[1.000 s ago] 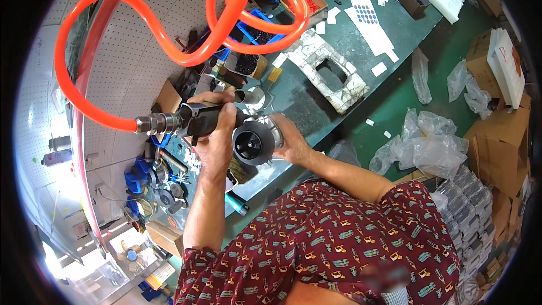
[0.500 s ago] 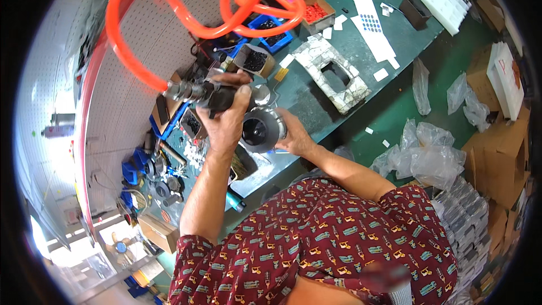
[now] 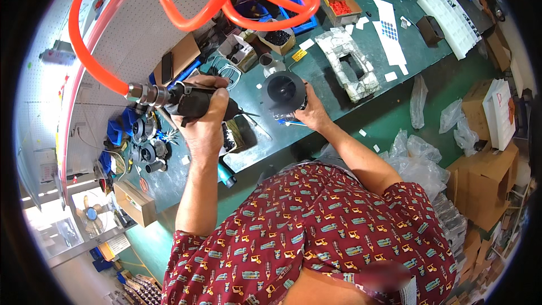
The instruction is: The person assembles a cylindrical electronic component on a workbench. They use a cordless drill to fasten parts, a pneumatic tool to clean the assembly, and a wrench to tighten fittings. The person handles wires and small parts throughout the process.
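Observation:
My left hand [image 3: 204, 127] is wrapped round a black air tool [image 3: 193, 104] with metal fittings on its left end. A thick orange air hose [image 3: 84, 51] runs from those fittings. The tool's thin tip points right, toward a round black blower housing [image 3: 284, 91]. My right hand [image 3: 314, 114] grips that housing by its right side, its round opening with the fan facing up. The tool and the housing are apart. Behind the housing stands a clear cylindrical piece [image 3: 271, 65]. A yellow tag [image 3: 299, 55] on a wire lies beside it.
A taped white frame block [image 3: 361, 82] lies on the green bench [image 3: 339, 110]. Blue bins [image 3: 299, 16], a box of red parts [image 3: 340, 10] and a box of black parts [image 3: 278, 38] stand at the back. Several blower units [image 3: 148, 149] sit at left; plastic bags [image 3: 415, 155] lie right.
My left hand has moved left with the air tool, away from the blower housing. The housing has shifted right, its opening turned up. The whole view has shifted a little.

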A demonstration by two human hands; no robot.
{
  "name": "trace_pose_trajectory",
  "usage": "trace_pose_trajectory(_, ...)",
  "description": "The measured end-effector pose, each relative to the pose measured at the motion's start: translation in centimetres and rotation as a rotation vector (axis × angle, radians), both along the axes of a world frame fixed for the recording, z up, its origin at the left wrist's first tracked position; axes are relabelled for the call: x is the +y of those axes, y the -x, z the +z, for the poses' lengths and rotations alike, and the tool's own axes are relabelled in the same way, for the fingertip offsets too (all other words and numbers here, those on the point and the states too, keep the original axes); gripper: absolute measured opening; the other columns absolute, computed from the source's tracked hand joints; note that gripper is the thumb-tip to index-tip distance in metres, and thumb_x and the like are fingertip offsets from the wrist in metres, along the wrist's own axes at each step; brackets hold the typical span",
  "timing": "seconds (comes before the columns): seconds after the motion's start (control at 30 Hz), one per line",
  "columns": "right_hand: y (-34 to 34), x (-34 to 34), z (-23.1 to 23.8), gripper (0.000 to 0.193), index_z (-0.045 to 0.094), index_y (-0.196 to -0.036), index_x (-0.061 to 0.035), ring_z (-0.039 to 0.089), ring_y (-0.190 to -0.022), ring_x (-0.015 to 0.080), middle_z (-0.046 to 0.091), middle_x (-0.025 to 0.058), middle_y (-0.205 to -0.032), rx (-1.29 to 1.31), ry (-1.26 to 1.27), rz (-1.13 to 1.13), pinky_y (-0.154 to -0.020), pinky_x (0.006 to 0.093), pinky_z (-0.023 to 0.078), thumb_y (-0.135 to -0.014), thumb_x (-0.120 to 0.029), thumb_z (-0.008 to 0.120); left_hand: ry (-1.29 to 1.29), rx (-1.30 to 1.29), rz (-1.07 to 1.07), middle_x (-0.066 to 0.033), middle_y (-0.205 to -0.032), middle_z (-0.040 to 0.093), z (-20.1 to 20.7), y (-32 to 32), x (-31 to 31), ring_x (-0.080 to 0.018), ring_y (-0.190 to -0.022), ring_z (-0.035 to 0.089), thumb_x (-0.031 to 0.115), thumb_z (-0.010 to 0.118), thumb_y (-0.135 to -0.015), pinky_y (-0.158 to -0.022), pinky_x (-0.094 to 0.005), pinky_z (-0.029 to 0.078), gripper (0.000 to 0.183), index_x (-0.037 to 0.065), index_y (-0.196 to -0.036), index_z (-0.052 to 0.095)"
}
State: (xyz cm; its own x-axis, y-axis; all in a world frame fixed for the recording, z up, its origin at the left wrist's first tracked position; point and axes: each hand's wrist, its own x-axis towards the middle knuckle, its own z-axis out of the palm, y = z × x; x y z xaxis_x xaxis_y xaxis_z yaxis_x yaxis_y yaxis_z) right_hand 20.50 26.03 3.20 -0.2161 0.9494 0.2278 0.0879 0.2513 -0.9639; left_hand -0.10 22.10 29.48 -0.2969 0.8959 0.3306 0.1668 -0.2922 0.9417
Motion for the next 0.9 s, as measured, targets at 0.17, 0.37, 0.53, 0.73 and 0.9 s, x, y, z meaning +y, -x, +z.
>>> trace_pose_trajectory(0.17,-0.3,-0.4,1.9,0.093,0.036,-0.150,-0.0026,0.061,-0.127,0.0279,0.060,0.0173,-0.136,0.012,0.075,0.050,-0.108,0.0385,0.048,-0.075,-0.010,0.090,-0.026,-0.169,-0.042,-0.0138,-0.102,0.071,-2.6,0.4,-1.2,-0.0279,-0.101,0.070,-0.005,0.070,-0.085,-0.104,-0.0494,0.053,0.026,0.003,-0.109,0.062)
trace_pose_trajectory(0.37,-0.2,-0.4,1.4,0.088,0.040,-0.145,0.0000,0.060,-0.128,0.0275,0.060,0.0186,-0.137,-0.024,0.031,0.027,-0.107,0.0386,0.048,-0.076,-0.015,0.092,-0.064,-0.264,-0.050,-0.0139,-0.101,0.071,-4.0,0.3,-1.1,-0.0278,-0.099,0.070,-0.007,0.070,-0.085,-0.102,-0.0508,0.054,0.028,0.003,-0.110,0.063)
trace_pose_trajectory(0.53,0.0,-0.4,1.9,0.084,0.044,-0.143,-0.0003,0.061,-0.127,0.0304,0.058,0.0191,-0.135,-0.105,-0.001,-0.007,-0.107,0.0399,0.048,-0.077,-0.019,0.093,-0.097,-0.239,-0.032,-0.0139,-0.101,0.071,-4.7,0.7,-1.1,-0.0272,-0.097,0.071,-0.007,0.071,-0.084,-0.100,-0.0496,0.056,0.027,0.003,-0.108,0.063)
trace_pose_trajectory(0.73,0.3,-0.5,2.8,0.075,0.051,-0.139,-0.0011,0.061,-0.124,0.0321,0.058,0.0184,-0.133,-0.091,0.009,-0.008,-0.106,0.0400,0.048,-0.079,-0.019,0.091,-0.111,-0.246,0.019,-0.0143,-0.097,0.072,-5.1,0.6,-1.2,-0.0270,-0.095,0.072,-0.007,0.071,-0.083,-0.097,-0.0487,0.058,0.027,0.002,-0.107,0.062)
trace_pose_trajectory(0.9,-0.1,-0.4,2.3,0.083,0.043,-0.144,-0.0022,0.061,-0.125,0.0295,0.058,0.0184,-0.134,-0.095,-0.037,0.020,-0.107,0.0389,0.048,-0.078,-0.017,0.091,-0.038,-0.153,0.012,-0.0110,-0.095,0.074,-4.0,0.0,-1.3,-0.0187,-0.089,0.069,-0.003,0.069,-0.084,-0.089,-0.0372,0.055,0.017,0.001,-0.100,0.068)
